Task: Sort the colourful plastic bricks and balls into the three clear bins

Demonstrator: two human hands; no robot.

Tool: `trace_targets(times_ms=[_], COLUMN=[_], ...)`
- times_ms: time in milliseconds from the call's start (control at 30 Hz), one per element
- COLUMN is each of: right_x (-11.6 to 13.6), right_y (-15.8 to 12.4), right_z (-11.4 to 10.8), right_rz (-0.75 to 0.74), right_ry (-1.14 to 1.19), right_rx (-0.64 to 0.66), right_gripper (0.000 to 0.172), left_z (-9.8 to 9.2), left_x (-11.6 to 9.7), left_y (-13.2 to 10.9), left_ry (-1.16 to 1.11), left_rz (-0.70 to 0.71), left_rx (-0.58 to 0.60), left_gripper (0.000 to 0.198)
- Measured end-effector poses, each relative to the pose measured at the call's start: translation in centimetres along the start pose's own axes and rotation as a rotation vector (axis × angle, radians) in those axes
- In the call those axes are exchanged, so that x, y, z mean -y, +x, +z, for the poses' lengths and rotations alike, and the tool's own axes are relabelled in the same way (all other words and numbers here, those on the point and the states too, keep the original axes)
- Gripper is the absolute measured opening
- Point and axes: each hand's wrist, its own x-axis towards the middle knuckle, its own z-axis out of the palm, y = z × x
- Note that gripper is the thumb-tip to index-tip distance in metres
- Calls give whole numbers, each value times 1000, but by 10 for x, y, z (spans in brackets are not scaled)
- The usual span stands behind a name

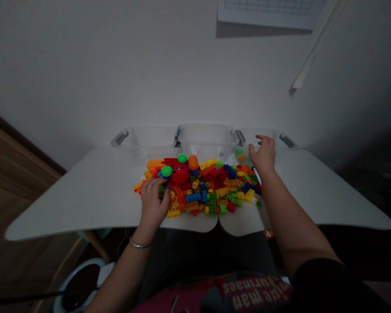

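Observation:
A heap of coloured toy bricks (202, 187) lies in the middle of a white table (84, 195). My left hand (153, 200) rests on the heap's left edge, fingers curled into the bricks; what they hold, if anything, is hidden. My right hand (263, 154) hovers over the right clear bin (257, 139) at the back, fingers spread apart and nothing in them. A green ball (167, 171), another green ball (182, 158) and an orange ball (193, 164) sit on top of the heap near a red piece (180, 175).
Three clear plastic bins with grey handles stand in a row against the wall: left (146, 141), middle (207, 139) and right. The right bin holds a green and an orange piece (240, 155). A red brick (269, 234) lies below the table's front edge.

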Motion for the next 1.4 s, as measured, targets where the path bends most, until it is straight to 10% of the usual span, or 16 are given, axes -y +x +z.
trace_targets(times_ms=[200, 533, 1033, 1400], right_x=[48, 133, 142, 130], right_y=[-12, -59, -78, -79], right_z=[-15, 1, 22, 29], right_rz=[-122, -556, -519, -419], right_ry=[144, 288, 64, 309], right_rx=[-109, 488, 563, 413], right_gripper=[29, 29, 34, 30], left_z=[1, 2, 4, 7], left_x=[-3, -3, -6, -4], left_y=[1, 0, 1, 1], left_ry=[-1, 7, 27, 29], left_rz=[8, -17, -3, 29], left_rx=[-8, 4, -2, -22], left_gripper=[28, 27, 26, 28])
